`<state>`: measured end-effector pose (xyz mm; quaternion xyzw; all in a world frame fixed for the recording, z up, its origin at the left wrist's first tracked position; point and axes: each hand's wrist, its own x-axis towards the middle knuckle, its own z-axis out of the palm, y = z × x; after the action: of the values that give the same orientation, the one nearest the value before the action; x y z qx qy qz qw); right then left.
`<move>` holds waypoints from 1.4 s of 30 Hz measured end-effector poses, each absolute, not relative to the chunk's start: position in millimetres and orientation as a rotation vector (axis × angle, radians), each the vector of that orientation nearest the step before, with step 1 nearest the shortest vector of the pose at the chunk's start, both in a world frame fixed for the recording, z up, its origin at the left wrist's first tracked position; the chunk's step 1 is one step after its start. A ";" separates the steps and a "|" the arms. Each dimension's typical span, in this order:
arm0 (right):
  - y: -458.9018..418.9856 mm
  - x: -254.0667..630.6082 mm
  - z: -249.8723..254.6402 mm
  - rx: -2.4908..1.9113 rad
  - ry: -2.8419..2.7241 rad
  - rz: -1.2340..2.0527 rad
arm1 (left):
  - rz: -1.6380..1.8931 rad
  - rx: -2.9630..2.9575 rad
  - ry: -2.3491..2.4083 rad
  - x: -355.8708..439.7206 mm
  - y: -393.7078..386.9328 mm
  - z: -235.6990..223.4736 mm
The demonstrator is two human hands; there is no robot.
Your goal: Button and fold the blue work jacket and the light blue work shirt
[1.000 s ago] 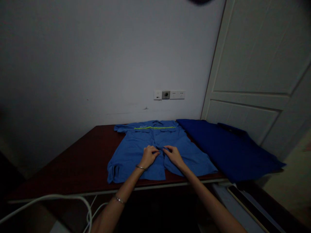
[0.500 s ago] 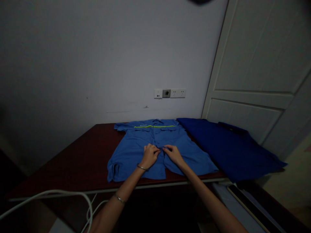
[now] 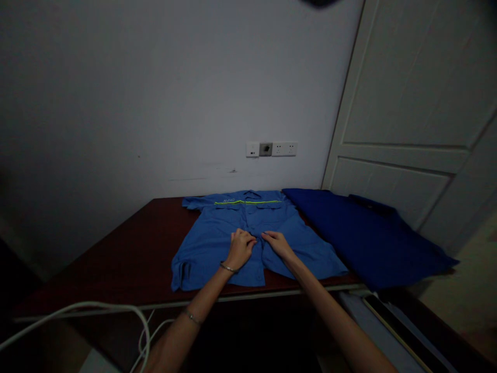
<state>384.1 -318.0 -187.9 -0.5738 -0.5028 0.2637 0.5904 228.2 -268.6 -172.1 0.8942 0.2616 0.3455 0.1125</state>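
A blue short-sleeved work shirt [image 3: 213, 233] with a yellow-green stripe across the chest lies front up, collar toward the wall. Its front hangs apart at the hem, below my hands. My left hand [image 3: 241, 247] pinches one front edge of the shirt around the middle of the button line. Just to the right, the fingers of my right hand [image 3: 276, 243] are closed on the opposite front edge. A small gap separates the two sets of fingertips. Any button between them is too small and dark to make out.
Dark blue cloth [image 3: 341, 233] lies to the right on the reddish-brown table [image 3: 128, 248], against a white door [image 3: 396, 171]. Wall sockets [image 3: 284, 149] sit above the table's back edge. A white cable [image 3: 97, 305] loops at the front left. An open drawer [image 3: 361, 316] shows below right.
Both hands stay at the shirt's front. My right fingertips have shifted slightly right, widening the gap between the hands a little.
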 end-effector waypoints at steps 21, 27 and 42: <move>-323.6 377.3 -183.1 -1.354 -1.124 0.640 | 0.973 2.595 0.821 228.6 -267.6 -174.3; -319.2 386.7 -182.4 -1.277 -0.988 0.894 | 0.979 2.592 0.834 228.0 -267.4 -174.7; -317.3 393.5 -172.1 -1.267 -1.460 0.625 | 0.993 2.602 0.826 226.9 -265.1 -176.1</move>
<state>393.5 -317.3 -172.1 -0.5301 -0.6108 0.2614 0.5268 226.9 -265.1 -176.1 0.8895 0.2823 0.3394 0.1181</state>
